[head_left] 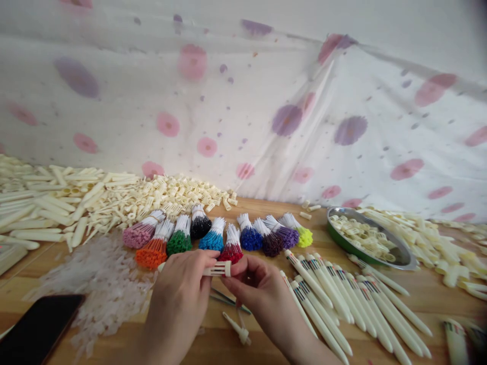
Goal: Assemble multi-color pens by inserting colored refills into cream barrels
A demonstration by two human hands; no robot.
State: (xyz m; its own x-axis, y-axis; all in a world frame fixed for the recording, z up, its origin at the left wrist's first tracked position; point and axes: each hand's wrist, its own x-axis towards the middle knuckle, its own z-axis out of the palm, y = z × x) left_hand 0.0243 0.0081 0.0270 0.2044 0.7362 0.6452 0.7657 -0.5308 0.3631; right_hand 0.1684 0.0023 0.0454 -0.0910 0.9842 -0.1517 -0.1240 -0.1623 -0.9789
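My left hand (177,291) is closed around a cream pen barrel (217,269) with long slots near its end, held sideways at the middle. At that slotted end my right hand (262,291) has thumb and fingers pinched together; whatever is between them is hidden. Just beyond my hands stand several bundles of pen refills with coloured tips, such as red (233,246), light blue (213,238) and orange (152,249). Below my hands lie a thin metal tool (230,298), partly covered, and a small cream pen part (238,330).
Multicolour pens (342,299) lie in rows at right. An oval metal dish (405,258) holds slotted rings. Loose cream parts (182,195) pile up at the back left. Small clear pieces (102,294) spread beside a phone (40,329). A flowered plastic sheet (243,101) hangs behind.
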